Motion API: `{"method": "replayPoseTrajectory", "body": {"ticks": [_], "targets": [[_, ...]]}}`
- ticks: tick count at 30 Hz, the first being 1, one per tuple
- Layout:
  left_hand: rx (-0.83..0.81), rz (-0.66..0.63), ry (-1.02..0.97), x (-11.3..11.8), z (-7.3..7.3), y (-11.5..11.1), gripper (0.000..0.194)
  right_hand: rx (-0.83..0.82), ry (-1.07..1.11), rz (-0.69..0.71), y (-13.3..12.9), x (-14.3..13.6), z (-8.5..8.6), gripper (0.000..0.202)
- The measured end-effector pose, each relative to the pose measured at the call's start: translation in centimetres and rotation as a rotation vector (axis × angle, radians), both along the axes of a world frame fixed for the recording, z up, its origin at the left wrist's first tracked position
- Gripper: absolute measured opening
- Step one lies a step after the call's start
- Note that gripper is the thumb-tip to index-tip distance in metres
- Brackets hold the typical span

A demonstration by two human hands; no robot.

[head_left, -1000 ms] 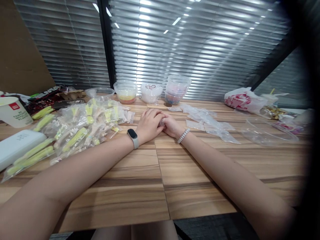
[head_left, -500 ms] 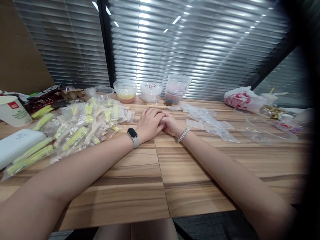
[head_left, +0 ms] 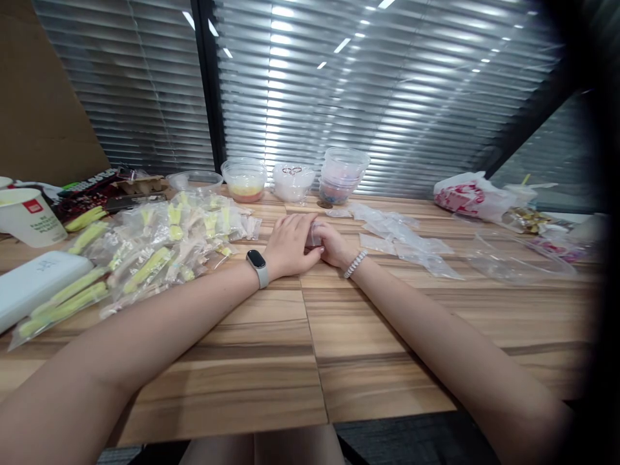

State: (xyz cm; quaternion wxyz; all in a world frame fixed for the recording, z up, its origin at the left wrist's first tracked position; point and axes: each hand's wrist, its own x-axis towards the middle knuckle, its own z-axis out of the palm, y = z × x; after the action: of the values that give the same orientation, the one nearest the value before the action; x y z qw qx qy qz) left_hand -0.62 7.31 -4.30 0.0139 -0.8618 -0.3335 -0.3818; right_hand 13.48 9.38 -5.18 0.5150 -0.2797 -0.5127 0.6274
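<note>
My left hand [head_left: 289, 245] and my right hand [head_left: 330, 244] meet on the wooden table [head_left: 310, 336], fingers closed around a small clear plastic bag [head_left: 314, 235] held between them. What the bag contains is hidden by my fingers. A smart band sits on my left wrist and a bead bracelet on my right. A pile of filled bags with yellow pieces [head_left: 159, 248] lies just left of my left hand. Empty clear bags [head_left: 402, 239] lie just right of my right hand.
Clear plastic tubs [head_left: 245, 179] and stacked tubs [head_left: 341, 173] stand at the back by the blinds. A paper cup [head_left: 29, 216] and a white box [head_left: 33, 284] are at the left. A printed plastic bag [head_left: 467, 194] and a clear lid [head_left: 520, 258] lie at the right.
My hands have shifted slightly: the fingers have parted a little, and the small clear bag now shows between them. My arms stay in place.
</note>
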Motion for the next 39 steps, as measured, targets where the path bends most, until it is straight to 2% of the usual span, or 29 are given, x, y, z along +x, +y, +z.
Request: {"method": "replayPoseTrajectory", "body": {"ticks": [9,17,21,25,31,39], "targets": [[-0.003,-0.023,-0.031,0.0,0.1,0.2,0.048,0.046,0.002,-0.005,0.3,0.4,-0.2,0.019],[0.012,0.113,-0.028,0.2,-0.4,0.4,0.047,-0.013,0.003,0.041,0.3,0.4,-0.2,0.021],[0.012,0.1,-0.011,0.1,-0.4,0.4,0.052,-0.065,-0.023,-0.025,0.5,0.3,-0.3,0.018],[0.0,0.09,-0.013,0.1,-0.4,0.5,0.05,-0.047,-0.001,-0.064,0.6,0.2,-0.5,0.015],[-0.041,0.058,-0.036,0.3,-0.4,0.7,0.038,-0.058,-0.005,-0.076,0.8,0.5,-1.0,0.022],[-0.041,0.039,-0.016,0.3,-0.4,0.6,0.043,-0.08,0.005,-0.084,1.3,0.7,-1.4,0.031]]}}
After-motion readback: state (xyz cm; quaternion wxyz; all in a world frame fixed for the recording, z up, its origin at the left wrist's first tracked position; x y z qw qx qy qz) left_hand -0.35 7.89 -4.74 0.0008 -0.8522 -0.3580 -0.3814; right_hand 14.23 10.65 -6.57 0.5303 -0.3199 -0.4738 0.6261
